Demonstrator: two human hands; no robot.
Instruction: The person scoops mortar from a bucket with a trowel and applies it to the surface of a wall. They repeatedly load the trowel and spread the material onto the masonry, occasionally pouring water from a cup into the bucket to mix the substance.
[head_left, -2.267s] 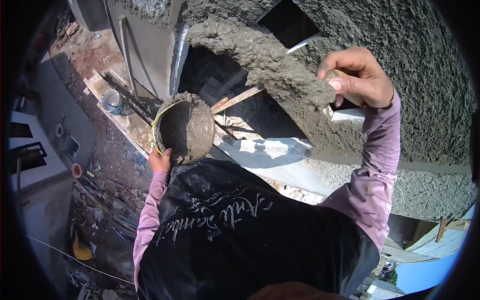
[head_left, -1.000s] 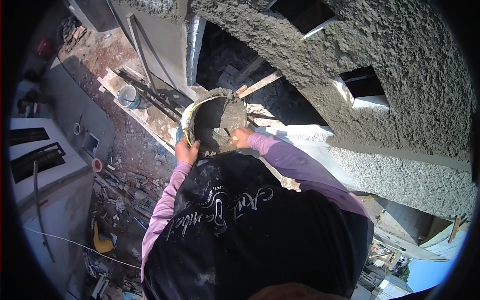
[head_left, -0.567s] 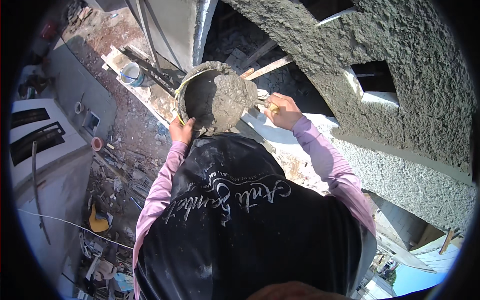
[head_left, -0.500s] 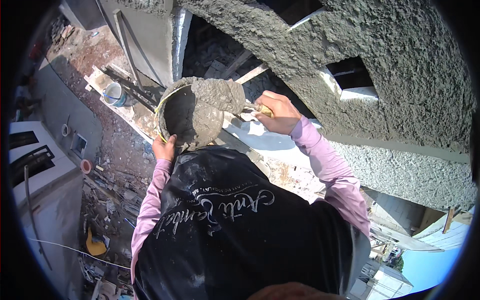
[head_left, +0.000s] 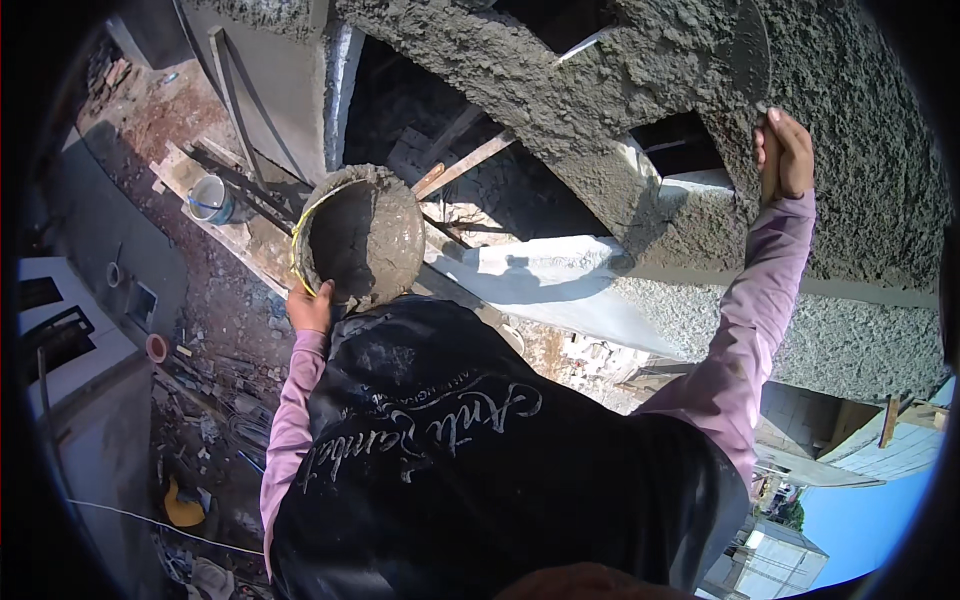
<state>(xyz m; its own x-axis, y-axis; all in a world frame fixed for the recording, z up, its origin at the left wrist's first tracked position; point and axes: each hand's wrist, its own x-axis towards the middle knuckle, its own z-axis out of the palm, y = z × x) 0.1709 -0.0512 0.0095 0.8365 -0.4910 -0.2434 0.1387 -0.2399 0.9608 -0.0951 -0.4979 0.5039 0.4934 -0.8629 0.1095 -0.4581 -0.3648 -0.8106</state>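
left fingers (head_left: 300, 292) pinch the bucket (head_left: 403, 243) at its rim; right fingers (head_left: 792, 134) wrap the trowel handle (head_left: 769, 172).

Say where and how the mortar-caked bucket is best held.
Probably by the near-left rim of the bucket, from the person's left: its round mouth faces the camera, leaving an edge to clamp. The left hand is there, thumb over the edge.

At the upper left of the frame, a pale, mortar-smeared wooden plank platform (head_left: 258, 248) carries a small white-and-blue round bucket (head_left: 211, 200), while the reddish-brown earth ground (head_left: 150, 115), running down the left, bears scattered grey-white rubble (head_left: 208, 425) and a curved yellow piece (head_left: 182, 507).
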